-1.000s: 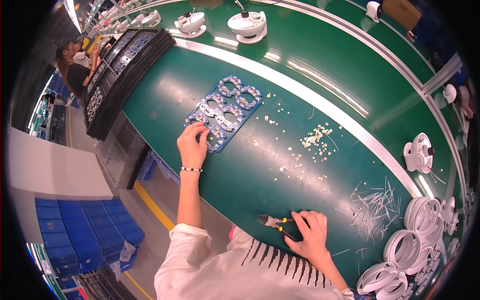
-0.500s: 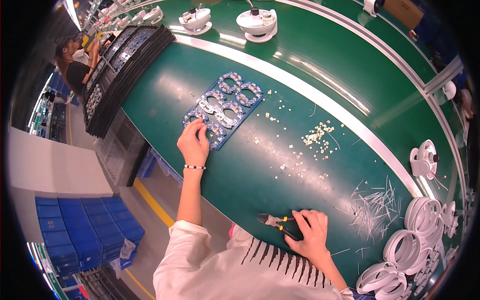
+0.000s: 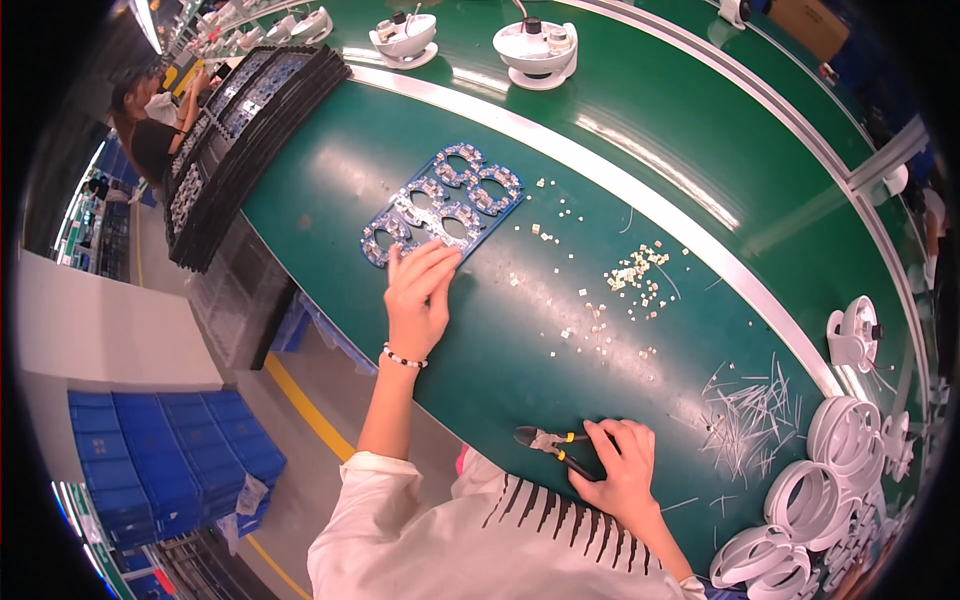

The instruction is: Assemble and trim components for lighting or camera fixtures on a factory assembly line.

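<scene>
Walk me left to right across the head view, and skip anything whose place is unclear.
Stack of black trays → blue circuit-board panel → cutting pliers with black-and-yellow handles → right hand → scattered thin white strips → upright white device.

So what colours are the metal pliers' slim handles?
The handles are black and yellow, clearest in the head view.

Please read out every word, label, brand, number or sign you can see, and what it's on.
No text can be read.
Blue circuit boards: any print is too small.
Cardboard box: marks too blurred.
Blue crates: faint marks, too blurred.
</scene>
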Demonstrator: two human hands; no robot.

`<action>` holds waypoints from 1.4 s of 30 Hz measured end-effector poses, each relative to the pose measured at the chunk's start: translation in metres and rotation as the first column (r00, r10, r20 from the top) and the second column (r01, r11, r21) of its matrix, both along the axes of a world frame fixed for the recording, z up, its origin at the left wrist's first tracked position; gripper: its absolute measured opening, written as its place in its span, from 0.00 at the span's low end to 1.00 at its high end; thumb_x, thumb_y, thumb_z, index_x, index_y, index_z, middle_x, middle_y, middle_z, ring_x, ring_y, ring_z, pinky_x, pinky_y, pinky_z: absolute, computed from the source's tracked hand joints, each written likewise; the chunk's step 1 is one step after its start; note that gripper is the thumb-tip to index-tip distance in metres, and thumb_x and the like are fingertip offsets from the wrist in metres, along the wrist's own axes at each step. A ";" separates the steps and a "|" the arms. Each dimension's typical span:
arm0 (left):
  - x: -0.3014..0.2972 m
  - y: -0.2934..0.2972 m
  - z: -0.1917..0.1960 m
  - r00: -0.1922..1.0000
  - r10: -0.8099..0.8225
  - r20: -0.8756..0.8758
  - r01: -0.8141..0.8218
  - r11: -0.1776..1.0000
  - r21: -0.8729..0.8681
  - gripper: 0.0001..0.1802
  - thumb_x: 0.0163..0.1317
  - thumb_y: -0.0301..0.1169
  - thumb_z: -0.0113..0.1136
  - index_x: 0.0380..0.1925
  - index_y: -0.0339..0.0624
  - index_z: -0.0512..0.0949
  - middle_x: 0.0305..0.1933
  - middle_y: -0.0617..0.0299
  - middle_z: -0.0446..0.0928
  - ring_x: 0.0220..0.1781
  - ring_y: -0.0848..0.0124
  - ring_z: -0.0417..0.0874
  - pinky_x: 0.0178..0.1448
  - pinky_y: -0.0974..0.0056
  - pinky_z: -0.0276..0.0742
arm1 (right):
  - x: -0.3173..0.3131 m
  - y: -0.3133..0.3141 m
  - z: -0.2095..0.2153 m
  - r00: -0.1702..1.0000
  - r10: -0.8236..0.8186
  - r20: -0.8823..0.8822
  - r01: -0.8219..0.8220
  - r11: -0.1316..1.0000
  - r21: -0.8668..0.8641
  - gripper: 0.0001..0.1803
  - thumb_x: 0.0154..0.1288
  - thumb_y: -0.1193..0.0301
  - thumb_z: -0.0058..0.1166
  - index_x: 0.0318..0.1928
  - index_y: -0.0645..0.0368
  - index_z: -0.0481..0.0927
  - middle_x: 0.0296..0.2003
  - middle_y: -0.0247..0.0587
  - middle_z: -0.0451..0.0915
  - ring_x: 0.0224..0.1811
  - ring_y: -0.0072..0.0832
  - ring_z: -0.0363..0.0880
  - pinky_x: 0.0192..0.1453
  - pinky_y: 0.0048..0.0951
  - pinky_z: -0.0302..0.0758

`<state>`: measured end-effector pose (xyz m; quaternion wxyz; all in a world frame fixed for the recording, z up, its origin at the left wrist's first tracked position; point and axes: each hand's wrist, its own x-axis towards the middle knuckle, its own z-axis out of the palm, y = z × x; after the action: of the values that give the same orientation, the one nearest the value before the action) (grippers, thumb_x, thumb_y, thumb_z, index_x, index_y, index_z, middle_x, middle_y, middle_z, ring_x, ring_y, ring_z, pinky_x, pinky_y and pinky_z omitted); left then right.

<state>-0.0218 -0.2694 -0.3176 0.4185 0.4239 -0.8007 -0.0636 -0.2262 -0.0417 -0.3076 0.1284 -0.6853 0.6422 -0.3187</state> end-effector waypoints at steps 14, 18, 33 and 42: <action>0.040 -0.127 -0.001 0.957 0.245 0.155 -0.259 0.963 0.079 0.09 0.47 0.31 0.63 0.28 0.38 0.80 0.32 0.51 0.79 0.35 0.56 0.79 0.42 0.60 0.73 | 0.000 0.001 -0.002 1.000 -0.007 -0.012 0.007 1.000 -0.005 0.28 0.31 0.70 0.63 0.42 0.59 0.76 0.37 0.38 0.71 0.39 0.37 0.68 0.43 0.37 0.63; 0.026 -0.128 -0.003 0.914 0.324 0.245 -0.374 0.905 0.201 0.09 0.46 0.32 0.63 0.27 0.39 0.81 0.27 0.51 0.79 0.32 0.56 0.80 0.40 0.60 0.74 | 0.000 0.000 -0.002 1.000 -0.011 0.003 0.011 1.000 -0.007 0.29 0.29 0.72 0.62 0.41 0.59 0.76 0.36 0.39 0.71 0.38 0.38 0.68 0.43 0.37 0.64; 0.030 -0.116 -0.017 0.939 0.302 0.164 -0.320 0.943 0.096 0.08 0.49 0.29 0.61 0.28 0.35 0.80 0.30 0.51 0.79 0.31 0.60 0.82 0.38 0.64 0.76 | -0.002 0.002 -0.001 1.000 0.014 0.005 -0.014 1.000 0.020 0.31 0.29 0.70 0.64 0.43 0.57 0.76 0.39 0.38 0.70 0.40 0.36 0.68 0.45 0.38 0.64; 0.025 -0.113 -0.020 0.932 0.357 0.056 -0.350 0.930 -0.108 0.05 0.51 0.26 0.59 0.25 0.35 0.79 0.30 0.52 0.79 0.30 0.60 0.81 0.36 0.64 0.76 | -0.002 0.002 -0.003 1.000 0.000 -0.001 0.000 1.000 0.010 0.30 0.29 0.70 0.64 0.43 0.57 0.75 0.39 0.38 0.70 0.40 0.36 0.68 0.45 0.38 0.63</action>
<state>0.0037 -0.3821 -0.3380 0.4129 0.5426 -0.7284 0.0672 -0.2281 -0.0394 -0.3109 0.1316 -0.6846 0.6439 -0.3152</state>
